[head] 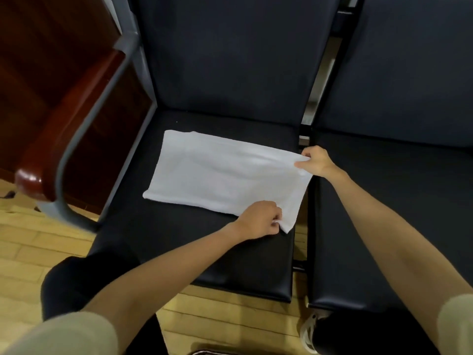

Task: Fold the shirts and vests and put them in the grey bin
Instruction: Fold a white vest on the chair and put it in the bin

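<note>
Garment, white and folded into a flat rectangle, lying on the dark padded seat of the left chair; whether it is a shirt or a vest cannot be told. Left hand pinches the near right corner of the cloth; right hand pinches the far right corner, lifted slightly off the seat. The hands are apart. A second dark seat adjoins on the right. A reddish wooden armrest stands at left above a wooden floor.
</note>
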Demonstrator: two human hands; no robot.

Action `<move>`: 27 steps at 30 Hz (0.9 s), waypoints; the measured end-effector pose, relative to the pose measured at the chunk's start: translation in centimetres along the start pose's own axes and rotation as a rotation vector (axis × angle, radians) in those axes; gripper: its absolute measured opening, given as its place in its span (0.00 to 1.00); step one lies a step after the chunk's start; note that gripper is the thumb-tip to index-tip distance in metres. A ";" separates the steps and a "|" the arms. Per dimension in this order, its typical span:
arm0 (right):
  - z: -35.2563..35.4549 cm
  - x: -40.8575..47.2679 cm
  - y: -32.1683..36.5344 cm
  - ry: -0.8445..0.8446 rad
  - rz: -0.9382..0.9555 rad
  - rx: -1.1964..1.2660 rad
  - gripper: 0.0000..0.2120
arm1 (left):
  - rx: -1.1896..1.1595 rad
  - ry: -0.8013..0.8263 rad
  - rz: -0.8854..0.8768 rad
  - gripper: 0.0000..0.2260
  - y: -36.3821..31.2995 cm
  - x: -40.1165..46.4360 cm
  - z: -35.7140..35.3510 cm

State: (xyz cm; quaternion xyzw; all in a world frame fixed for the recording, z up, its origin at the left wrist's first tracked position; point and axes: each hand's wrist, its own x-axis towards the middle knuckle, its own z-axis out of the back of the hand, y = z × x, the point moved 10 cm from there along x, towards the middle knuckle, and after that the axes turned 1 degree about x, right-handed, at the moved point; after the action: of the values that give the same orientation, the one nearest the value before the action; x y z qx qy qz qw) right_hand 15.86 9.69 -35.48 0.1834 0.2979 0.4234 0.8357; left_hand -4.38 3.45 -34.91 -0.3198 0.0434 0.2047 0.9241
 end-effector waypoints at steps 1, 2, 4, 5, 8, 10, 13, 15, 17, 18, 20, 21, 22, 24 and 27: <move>-0.1 -1.4 -0.7 -0.001 -0.021 0.014 0.10 | -0.039 0.033 0.007 0.04 0.0 -1.1 0.0; -0.3 -2.8 -1.3 -0.003 -0.036 0.027 0.12 | -0.064 0.054 0.011 0.04 0.1 -2.3 -0.2; -1.0 -6.6 -2.1 0.005 -0.062 0.065 0.11 | -0.097 0.083 0.036 0.05 0.5 -5.2 -0.6; -1.5 -8.6 -2.6 0.010 -0.080 0.095 0.10 | -0.122 0.099 0.059 0.06 0.8 -6.7 -1.0; -3.3 -15.2 -3.6 0.042 -0.133 0.193 0.11 | -0.206 0.142 0.087 0.06 0.8 -11.4 -2.3; -4.4 -18.9 -3.9 0.068 -0.167 0.263 0.14 | -0.245 0.163 0.109 0.06 1.1 -13.8 -3.1; -6.4 -24.4 -4.2 0.135 -0.218 0.360 0.16 | -0.328 0.194 0.129 0.04 1.0 -17.7 -4.1; -7.2 -26.7 -4.7 0.145 -0.277 0.438 0.17 | -0.428 0.189 0.148 0.03 1.0 -19.5 -4.1; -7.4 -27.6 -5.0 0.106 -0.340 0.569 0.16 | -0.537 0.125 0.202 0.03 1.9 -20.5 -3.2; -7.4 -27.8 -4.8 0.091 -0.375 0.694 0.15 | -0.599 0.067 0.242 0.03 2.7 -20.8 -2.5; -7.8 -27.4 -3.6 0.092 -0.436 1.029 0.13 | -0.737 -0.084 0.357 0.08 4.6 -21.2 -1.0; -7.9 -26.8 -2.6 0.101 -0.460 1.186 0.12 | -0.798 -0.169 0.423 0.07 5.5 -21.3 -0.2; -8.1 -26.1 -1.5 0.108 -0.484 1.311 0.11 | -0.848 -0.258 0.482 0.04 6.3 -21.4 0.6; -8.6 -23.9 0.4 0.094 -0.544 1.465 0.09 | -0.888 -0.420 0.590 0.05 7.9 -21.4 2.1; -9.8 -20.4 2.5 0.058 -0.609 1.563 0.08 | -0.827 -0.557 0.684 0.05 10.2 -20.9 3.7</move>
State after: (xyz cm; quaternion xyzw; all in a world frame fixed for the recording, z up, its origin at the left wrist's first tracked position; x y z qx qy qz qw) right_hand -1.49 -4.95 -34.47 0.6101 0.5635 -0.1446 0.5378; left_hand -27.79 5.64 -33.44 -0.5547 -0.1830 0.5660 0.5817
